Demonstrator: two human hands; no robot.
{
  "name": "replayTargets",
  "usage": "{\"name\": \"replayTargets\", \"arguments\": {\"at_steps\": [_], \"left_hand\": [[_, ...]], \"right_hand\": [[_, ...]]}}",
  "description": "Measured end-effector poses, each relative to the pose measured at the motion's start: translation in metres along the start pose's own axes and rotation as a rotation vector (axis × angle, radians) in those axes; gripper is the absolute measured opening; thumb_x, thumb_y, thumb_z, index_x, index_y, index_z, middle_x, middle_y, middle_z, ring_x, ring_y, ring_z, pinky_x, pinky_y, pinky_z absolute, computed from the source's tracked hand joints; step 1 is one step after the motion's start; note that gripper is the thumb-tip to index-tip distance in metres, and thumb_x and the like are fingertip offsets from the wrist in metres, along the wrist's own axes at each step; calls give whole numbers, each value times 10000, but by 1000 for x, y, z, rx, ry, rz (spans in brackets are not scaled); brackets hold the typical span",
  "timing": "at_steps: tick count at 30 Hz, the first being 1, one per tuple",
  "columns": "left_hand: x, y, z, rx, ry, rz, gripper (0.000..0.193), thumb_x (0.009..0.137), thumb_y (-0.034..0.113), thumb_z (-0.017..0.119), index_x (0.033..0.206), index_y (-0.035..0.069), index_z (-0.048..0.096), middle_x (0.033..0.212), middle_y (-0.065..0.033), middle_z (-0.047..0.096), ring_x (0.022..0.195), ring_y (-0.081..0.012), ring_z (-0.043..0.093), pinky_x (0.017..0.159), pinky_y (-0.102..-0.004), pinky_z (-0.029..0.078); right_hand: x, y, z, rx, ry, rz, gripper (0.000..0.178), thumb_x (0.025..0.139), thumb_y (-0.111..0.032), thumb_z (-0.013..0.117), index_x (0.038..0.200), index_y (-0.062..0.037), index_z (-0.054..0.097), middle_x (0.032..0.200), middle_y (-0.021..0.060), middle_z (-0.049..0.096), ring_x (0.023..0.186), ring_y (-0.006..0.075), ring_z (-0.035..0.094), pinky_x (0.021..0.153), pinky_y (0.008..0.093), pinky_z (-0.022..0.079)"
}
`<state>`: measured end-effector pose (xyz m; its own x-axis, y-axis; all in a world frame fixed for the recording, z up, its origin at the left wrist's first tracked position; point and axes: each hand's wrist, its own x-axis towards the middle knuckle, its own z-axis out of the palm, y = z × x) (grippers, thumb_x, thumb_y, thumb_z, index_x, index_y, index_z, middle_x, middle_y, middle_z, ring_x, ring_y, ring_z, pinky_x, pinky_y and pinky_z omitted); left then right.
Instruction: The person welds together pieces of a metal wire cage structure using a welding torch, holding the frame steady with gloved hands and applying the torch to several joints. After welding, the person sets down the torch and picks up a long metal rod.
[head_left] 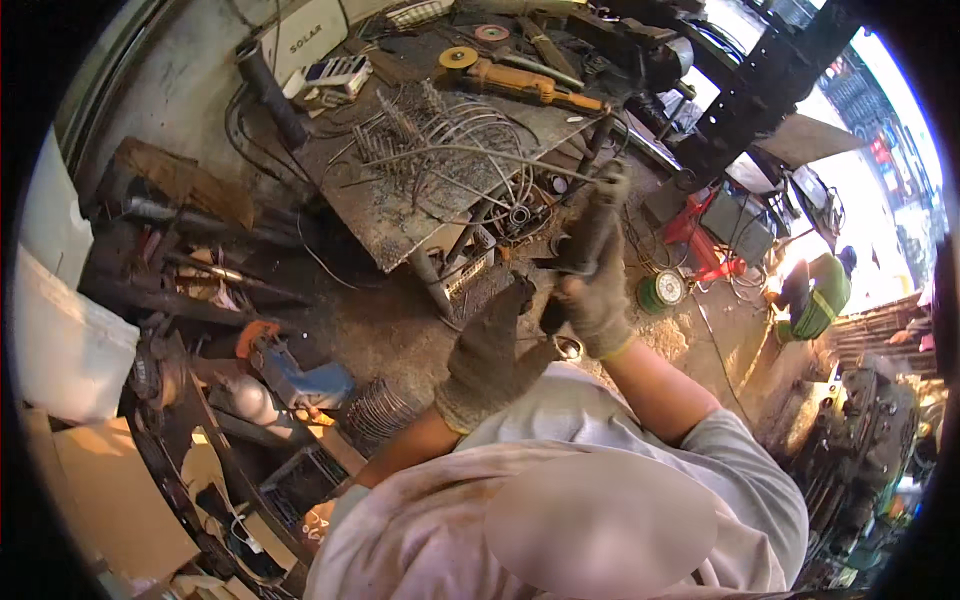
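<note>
My left hand (487,358), in a grey-brown knit work glove, is held in front of my body. Its thumb stands apart from its fingers and nothing shows in its grasp. Just to the right, my gloved right hand (600,308) is closed around a dark, long-shaped tool (585,240) whose kind I cannot make out. The tool's upper end, greyish and rough, reaches toward the table's right corner. There a thin metal rod (480,152) crosses above a heap of bent steel rods and rings (440,130). Whether tool and rod touch, I cannot tell.
The steel-topped table (365,225) also bears a yellow angle grinder (530,83). A green-rimmed round reel (662,291) sits on the floor to the right. At left are a blue-and-orange machine (300,372) and coiled wire (380,412). Another person in green (825,297) is farther right.
</note>
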<state>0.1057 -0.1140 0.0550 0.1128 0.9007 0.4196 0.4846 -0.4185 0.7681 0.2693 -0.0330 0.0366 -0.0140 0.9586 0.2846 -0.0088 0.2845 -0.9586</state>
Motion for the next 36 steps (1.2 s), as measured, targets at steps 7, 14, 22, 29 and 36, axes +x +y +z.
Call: {"name": "replayTargets", "arguments": {"at_steps": [7, 14, 22, 29, 36], "left_hand": [[-12, -8, -9, 394, -328, -432, 538, 952, 308, 643, 1401, 44, 507, 1391, -189, 557, 1265, -366, 561, 1043, -432, 462], [-42, -40, -42, 307, 215, -422, 496, 982, 320, 608, 1385, 47, 515, 1366, -167, 580, 1236, -340, 579, 1020, -437, 475], [-41, -65, -64, 576, 625, -542, 454, 1017, 334, 569, 1368, 50, 524, 1337, -143, 607, 1204, -311, 599, 994, -442, 490], [-34, -43, -73, 626, 825, -649, 469, 1036, 346, 548, 1394, 47, 501, 1351, -132, 585, 1212, -285, 579, 1014, -425, 472], [6, 5, -28, 336, 978, -592, 504, 1050, 359, 533, 1436, 41, 465, 1381, -126, 545, 1234, -260, 544, 1052, -400, 442]], "right_hand": [[19, -63, 82, -220, -93, -207, 1281, 564, -567, 925, 1532, -2, 304, 1388, 294, 475, 1268, 448, 513, 1078, 496, 420], [5, -98, 97, -325, -440, -187, 1026, 767, -547, 792, 1518, -1, 356, 1386, 312, 469, 1255, 501, 496, 1062, 515, 435], [86, -64, 59, -22, -794, -422, 787, 890, -569, 645, 1420, -5, 505, 1288, 268, 604, 1144, 428, 614, 1008, 464, 488], [289, 98, 5, -816, -345, -66, 542, 946, -498, 607, 1283, -76, 647, 1170, 214, 706, 1075, 399, 676, 913, 468, 533], [366, 206, -14, -1189, -885, -167, 593, 924, -420, 620, 1301, 39, 612, 1277, 301, 631, 1204, 411, 618, 972, 477, 476]]}}
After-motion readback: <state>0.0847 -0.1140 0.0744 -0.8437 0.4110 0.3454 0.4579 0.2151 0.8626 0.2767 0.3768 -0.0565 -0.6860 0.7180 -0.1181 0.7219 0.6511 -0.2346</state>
